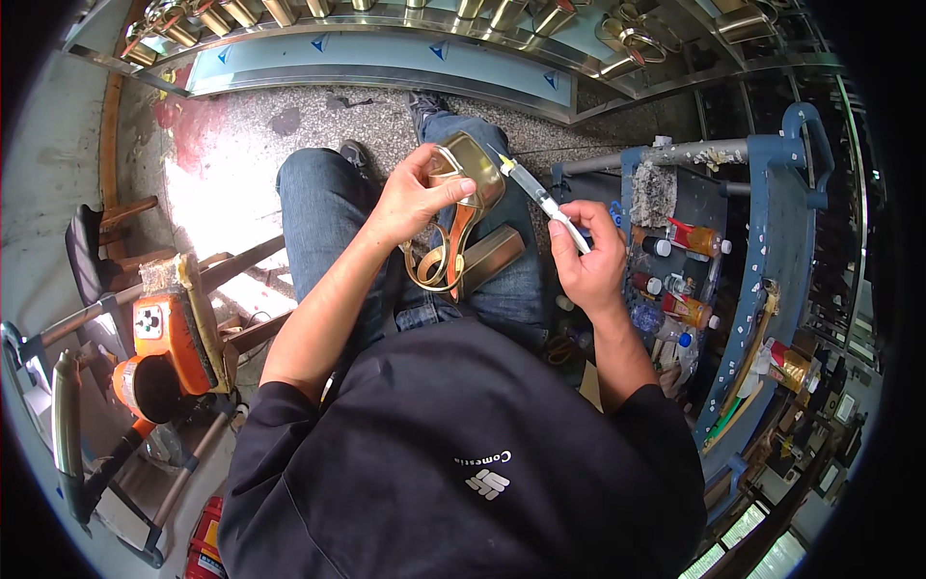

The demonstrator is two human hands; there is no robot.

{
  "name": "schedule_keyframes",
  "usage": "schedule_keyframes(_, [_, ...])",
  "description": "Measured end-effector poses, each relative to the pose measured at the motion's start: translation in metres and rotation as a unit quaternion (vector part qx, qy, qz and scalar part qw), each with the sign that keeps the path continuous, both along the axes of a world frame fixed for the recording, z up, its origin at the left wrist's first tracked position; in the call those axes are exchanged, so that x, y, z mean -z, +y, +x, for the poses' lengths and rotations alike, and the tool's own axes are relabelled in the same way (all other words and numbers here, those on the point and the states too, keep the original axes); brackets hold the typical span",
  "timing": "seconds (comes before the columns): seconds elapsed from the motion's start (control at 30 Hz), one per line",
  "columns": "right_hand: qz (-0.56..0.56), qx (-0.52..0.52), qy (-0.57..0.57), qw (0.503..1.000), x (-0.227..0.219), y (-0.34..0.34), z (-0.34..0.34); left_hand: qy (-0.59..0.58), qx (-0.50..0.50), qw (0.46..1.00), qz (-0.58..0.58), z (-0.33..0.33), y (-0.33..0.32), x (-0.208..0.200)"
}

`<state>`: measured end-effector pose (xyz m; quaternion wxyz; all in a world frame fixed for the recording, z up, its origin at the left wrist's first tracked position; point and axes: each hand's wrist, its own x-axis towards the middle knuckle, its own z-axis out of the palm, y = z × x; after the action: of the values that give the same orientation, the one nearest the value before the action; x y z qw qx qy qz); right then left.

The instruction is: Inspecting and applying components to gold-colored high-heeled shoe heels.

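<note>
A shiny gold-coloured metal piece (pixel 479 166), with curved bands and an orange-brown strip along it, is held above my knees. My left hand (pixel 410 200) is closed on its upper left edge, thumb over the front. My right hand (pixel 590 253) grips a clear syringe (pixel 536 193) with a white plunger and a yellow needle hub. The syringe tilts up and left, its needle close to the right edge of the metal piece. I cannot tell whether the needle touches it. Lower bands of the piece lie over my jeans (pixel 333 217).
Several similar gold metal pieces (pixel 473 10) stand on a metal rack at the far side. To my right, a blue-framed cart (pixel 762 222) holds several bottles (pixel 696 238). At left, an orange tool (pixel 166 333) rests on a tubular frame (pixel 72 328).
</note>
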<state>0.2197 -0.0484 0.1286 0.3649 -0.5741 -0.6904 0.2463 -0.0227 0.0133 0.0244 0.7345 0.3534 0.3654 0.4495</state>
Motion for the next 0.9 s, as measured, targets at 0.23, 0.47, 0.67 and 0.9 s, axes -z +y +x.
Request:
schedule_keyframes(0.23, [0.038, -0.025, -0.038, 0.998, -0.006, 0.006, -0.002, -0.002, -0.004, 1.0, 0.013, 0.002, -0.004, -0.008])
schedule_keyframes(0.47, [0.036, -0.023, -0.044, 0.998, -0.005, 0.005, -0.004, 0.016, 0.002, 1.0, 0.024, 0.001, -0.004, 0.001])
schedule_keyframes(0.67, [0.049, -0.02, -0.061, 0.997, -0.002, 0.006, -0.005, 0.006, 0.001, 1.0, 0.026, 0.001, -0.004, -0.003])
schedule_keyframes(0.9, [0.067, -0.024, -0.096, 0.993, -0.008, 0.007, 0.0, 0.005, 0.004, 1.0, 0.019, 0.002, -0.004, -0.002])
